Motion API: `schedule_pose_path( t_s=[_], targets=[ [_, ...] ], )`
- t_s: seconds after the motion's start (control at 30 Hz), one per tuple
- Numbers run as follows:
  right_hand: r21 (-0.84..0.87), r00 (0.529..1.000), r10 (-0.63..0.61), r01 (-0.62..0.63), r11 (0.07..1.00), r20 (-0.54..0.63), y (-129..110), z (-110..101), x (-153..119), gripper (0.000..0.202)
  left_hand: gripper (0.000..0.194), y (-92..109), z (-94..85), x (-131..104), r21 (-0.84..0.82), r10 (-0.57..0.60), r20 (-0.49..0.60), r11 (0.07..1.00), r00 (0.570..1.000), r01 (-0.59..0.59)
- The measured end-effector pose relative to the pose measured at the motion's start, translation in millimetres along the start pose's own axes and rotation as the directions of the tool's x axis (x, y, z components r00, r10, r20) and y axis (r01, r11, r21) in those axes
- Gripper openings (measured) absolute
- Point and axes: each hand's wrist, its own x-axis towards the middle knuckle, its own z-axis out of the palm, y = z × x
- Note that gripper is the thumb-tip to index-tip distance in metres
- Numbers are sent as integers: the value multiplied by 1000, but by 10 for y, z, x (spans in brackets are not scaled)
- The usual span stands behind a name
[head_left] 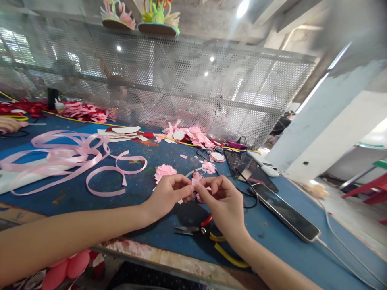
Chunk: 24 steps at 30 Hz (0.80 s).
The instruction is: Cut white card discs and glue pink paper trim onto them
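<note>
My left hand [171, 190] and my right hand [222, 201] meet above the middle of the blue table. Both are closed, thumb and fingertips pinching a small pink ribbon piece [196, 181] between them. My fingers partly hide it. More pink bits lie just behind and below the fingertips. A ruffled pink ribbon flower [165, 173] rests behind my left hand, and a smaller pink cluster [208, 167] sits beyond my right. Pliers-like snips [203, 230] with red and yellow handles lie below, jaws pointing left, partly covered by my right wrist.
Loose pink ribbon [90, 155] curls over the table's left side. White cut pieces [121, 134] and a pink ribbon pile [193, 135] lie along the back, before a perforated metal screen [181, 80]. A cabled phone [286, 211] is at right. Another person's hand [9, 125] shows far left.
</note>
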Motion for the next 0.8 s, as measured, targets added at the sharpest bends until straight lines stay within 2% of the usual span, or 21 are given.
schedule_pose_path(
  t_s=[0.23, 0.5, 0.67, 0.8],
  targets=[
    [45, 1000, -11, 11, 999, 1, -23, 9, -1, 42, 17, -7, -2, -20, 55, 70, 5, 996, 998, -70],
    [55, 997, 81, -81, 995, -7, -17, -3, 8, 40, 21, 25, 27, -32, 23, 36, -35, 999, 999, -36],
    [54, 993, 113, -113, 992, 16, 3, -8, 19, 36, 22, 26, 9, -16, 69, 41, -12, 997, 999, -40],
    [73, 993, 117, -119, 990, 30, 13, -14, 29, 40, 20, 13, -1, -8, 98, 41, 5, 994, 999, -41]
  ],
)
